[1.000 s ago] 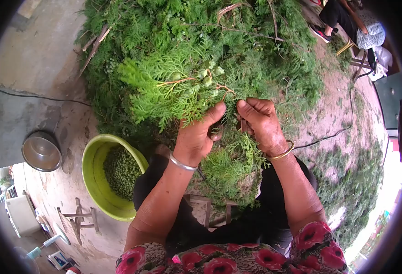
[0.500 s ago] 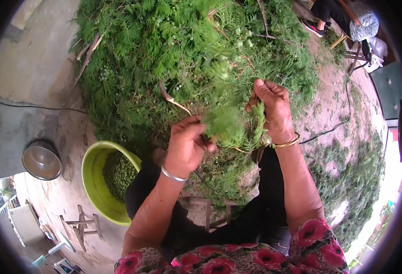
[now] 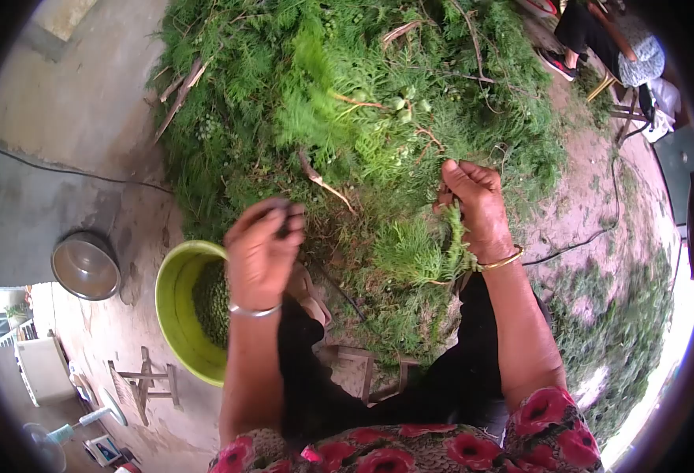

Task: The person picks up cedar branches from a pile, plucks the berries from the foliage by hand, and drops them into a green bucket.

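My right hand (image 3: 477, 205) is closed around a leafy evergreen sprig (image 3: 414, 252), pinched between thumb and fingers, its flat green fronds hanging to the left and below. My left hand (image 3: 262, 252) is at the right rim of a yellow-green bucket (image 3: 175, 347), its fingers curled in and slightly blurred; what they hold, if anything, is hidden. Small round green seed cones (image 3: 214, 303) lie inside the bucket. In front of both hands rises a big heap of cut evergreen branches (image 3: 244, 134), some with bare stems and green cones.
A metal bowl (image 3: 87, 266) stands on the floor left of the bucket. Below it is a small wooden stool (image 3: 146, 377). Another person sits at the upper right, with a leg (image 3: 574, 35) showing. A black cable (image 3: 575, 248) crosses the floor; loose greenery (image 3: 615, 315) is scattered at right.
My left hand has moved away from the sprig, leftward to the bucket's rim. My right hand keeps its hold on the sprig. The view has shifted slightly.
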A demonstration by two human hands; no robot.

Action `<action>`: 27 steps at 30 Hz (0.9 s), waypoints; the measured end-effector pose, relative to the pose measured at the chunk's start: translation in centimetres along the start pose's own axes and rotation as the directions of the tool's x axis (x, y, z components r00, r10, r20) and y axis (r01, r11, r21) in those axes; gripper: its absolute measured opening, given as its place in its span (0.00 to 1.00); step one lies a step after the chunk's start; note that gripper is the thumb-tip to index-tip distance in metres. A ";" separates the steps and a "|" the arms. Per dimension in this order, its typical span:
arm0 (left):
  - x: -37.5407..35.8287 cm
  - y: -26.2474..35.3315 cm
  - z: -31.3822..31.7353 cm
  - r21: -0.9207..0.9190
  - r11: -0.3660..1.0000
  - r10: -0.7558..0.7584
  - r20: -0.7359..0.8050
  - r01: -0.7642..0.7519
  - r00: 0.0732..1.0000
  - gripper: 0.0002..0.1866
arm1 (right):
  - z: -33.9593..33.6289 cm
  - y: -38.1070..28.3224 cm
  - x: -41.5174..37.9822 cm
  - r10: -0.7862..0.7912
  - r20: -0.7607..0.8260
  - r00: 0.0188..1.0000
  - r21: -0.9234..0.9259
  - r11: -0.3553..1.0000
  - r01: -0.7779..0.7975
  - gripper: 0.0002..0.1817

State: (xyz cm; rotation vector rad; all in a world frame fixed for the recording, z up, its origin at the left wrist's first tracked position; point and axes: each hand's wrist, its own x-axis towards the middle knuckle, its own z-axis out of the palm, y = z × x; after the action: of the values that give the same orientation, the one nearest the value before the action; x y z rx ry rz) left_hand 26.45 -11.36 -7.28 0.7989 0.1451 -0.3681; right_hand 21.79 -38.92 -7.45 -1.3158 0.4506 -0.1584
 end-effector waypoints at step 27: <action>2.4 -6.0 5.9 0.504 0.834 0.274 -0.025 -0.224 0.961 0.15 | 2.8 0.4 -1.0 0.144 0.178 0.973 -0.161 0.980 -0.116 0.19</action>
State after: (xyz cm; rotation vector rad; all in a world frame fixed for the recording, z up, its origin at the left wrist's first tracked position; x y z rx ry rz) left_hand 26.33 -20.07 -7.89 1.3360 0.0312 -0.1126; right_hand 21.95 -35.91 -7.08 -1.4285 0.3911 0.1122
